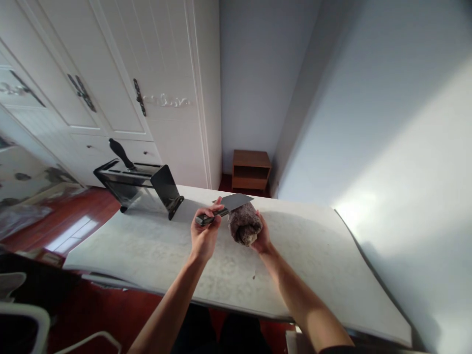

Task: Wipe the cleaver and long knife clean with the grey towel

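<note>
"Where's the knife [239, 200]?"
"Between the hands, above the surface [306, 275]. The left hand [203, 236] grips its handle; the long axis runs rightward and slightly forward."
"And the right hand [263, 237]?"
"Gripping a bunched cloth [241, 220] at the blade's near side, closer to the blade's free end than the left."
</note>
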Demonstrator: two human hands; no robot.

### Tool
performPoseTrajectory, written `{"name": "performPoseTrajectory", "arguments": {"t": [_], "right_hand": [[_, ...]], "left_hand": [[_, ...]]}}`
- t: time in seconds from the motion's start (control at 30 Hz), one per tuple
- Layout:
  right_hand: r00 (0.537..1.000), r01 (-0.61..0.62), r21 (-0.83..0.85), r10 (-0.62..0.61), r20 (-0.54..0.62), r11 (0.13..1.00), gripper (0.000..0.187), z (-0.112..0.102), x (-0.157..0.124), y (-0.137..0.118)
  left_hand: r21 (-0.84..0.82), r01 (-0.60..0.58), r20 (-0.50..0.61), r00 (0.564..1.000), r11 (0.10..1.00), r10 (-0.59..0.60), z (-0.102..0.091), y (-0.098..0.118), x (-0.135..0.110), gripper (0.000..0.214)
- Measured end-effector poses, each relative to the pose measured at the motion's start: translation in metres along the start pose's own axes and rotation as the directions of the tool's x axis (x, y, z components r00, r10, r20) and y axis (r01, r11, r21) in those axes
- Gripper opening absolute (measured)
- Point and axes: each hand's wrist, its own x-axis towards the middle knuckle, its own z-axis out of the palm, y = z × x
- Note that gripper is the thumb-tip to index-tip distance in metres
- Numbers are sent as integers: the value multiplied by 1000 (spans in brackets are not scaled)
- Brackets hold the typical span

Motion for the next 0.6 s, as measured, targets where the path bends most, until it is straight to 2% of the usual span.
{"name": "performPoseTrajectory", "arguments": {"t": [0.1, 0.3, 0.43, 0.6], "right_hand": [[999, 23, -7, -23, -45, 1000, 42, 1, -2, -1], [995, 101, -43, -102, -17, 994, 38, 6, -5, -4], [980, 179, -111, -187, -69, 978, 38, 9, -7, -6], [961, 241, -90, -250, -115, 966, 29, 4, -5, -8]], "left_hand": [[-32, 105, 62, 993, 994, -103, -12, -12, -11, 36], [-209, 260, 218, 952, 943, -215, -24, -15, -23, 30], [-231, 323, 208, 938, 918, -278, -29, -16, -27, 29], [-144, 422, 192, 899, 895, -393, -39, -23, -32, 29]]}}
